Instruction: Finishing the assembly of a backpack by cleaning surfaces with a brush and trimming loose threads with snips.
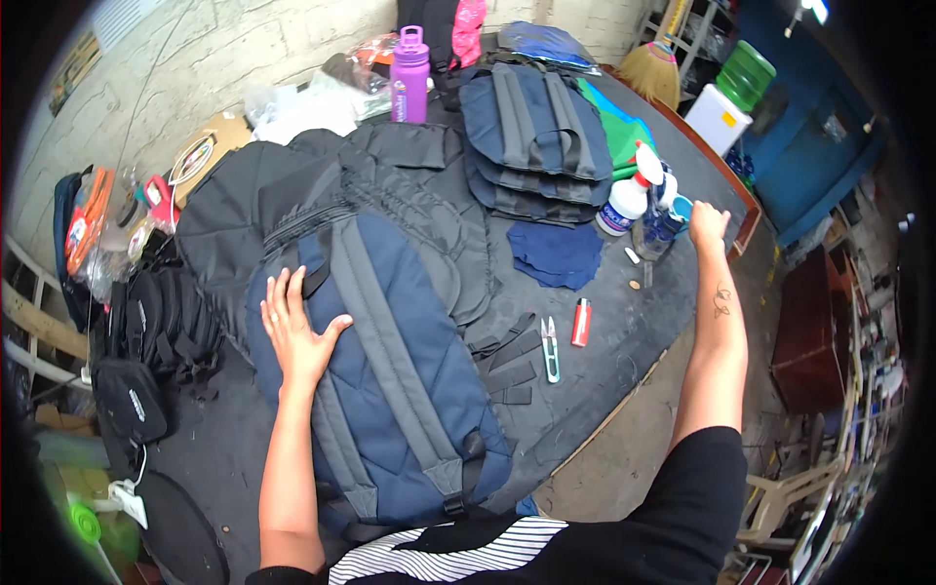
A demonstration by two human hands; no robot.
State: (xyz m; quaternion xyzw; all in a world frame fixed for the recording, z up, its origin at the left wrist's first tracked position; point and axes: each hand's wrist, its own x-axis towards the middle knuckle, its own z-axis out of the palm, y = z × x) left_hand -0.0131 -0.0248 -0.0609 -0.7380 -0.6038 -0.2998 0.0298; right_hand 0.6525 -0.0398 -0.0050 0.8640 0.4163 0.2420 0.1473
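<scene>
A navy blue backpack (419,331) with grey padded straps lies on the dark table in front of me, its straps facing up. My left hand (297,331) rests flat on its left side, fingers spread. My right hand (709,224) is stretched out to the table's far right edge, beside a blue round item (682,208). Its fingers look curled, and whatever they may hold is hidden. Nearby stands a white spray bottle (624,203) with a red and white head. Thread snips (551,351) and a red lighter (582,323) lie right of the backpack.
Black fabric pieces (234,190) spread behind the backpack. Stacked navy backpack panels (531,127) lie at the back, with navy cloth scraps (556,255) before them. A purple bottle (409,78) stands near the wall. Small black pouches (136,400) lie at left; black straps (512,366) near the snips.
</scene>
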